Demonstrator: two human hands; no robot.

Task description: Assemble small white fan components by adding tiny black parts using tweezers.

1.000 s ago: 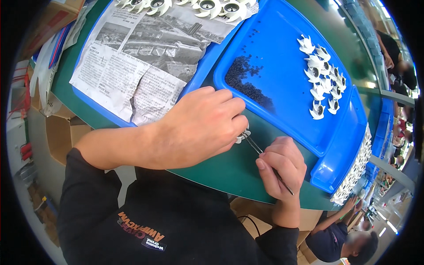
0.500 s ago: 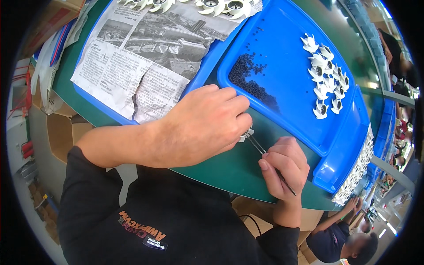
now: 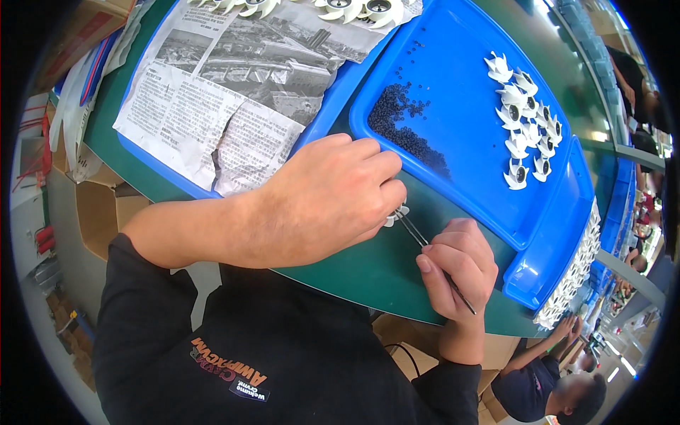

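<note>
My left hand [image 3: 340, 195] is closed around a small white fan wheel [image 3: 399, 215], most of it hidden by the fingers. In my right hand [image 3: 460, 265] a pair of metal tweezers [image 3: 412, 229] is pinched between thumb and fingers. Its tips reach to the fan wheel at the left fingertips; what lies between the tips cannot be made out. Beyond the hands, small black rings [image 3: 404, 134] lie heaped in the near left corner of a blue tray [image 3: 453, 92]. Several white fan wheels with dark centres [image 3: 511, 113] are grouped on that tray's right side.
On the left, newspaper [image 3: 205, 99] covers another blue tray, with more white fan wheels [image 3: 340, 8] at its far edge. A smaller blue tray [image 3: 531, 276] and densely packed white parts [image 3: 570, 273] are at the right. Beyond them a co-worker [image 3: 538, 382] sits with hands raised.
Both hands keep nearly the same pose, with the tweezers still at the fan wheel. The view has shifted very slightly.
</note>
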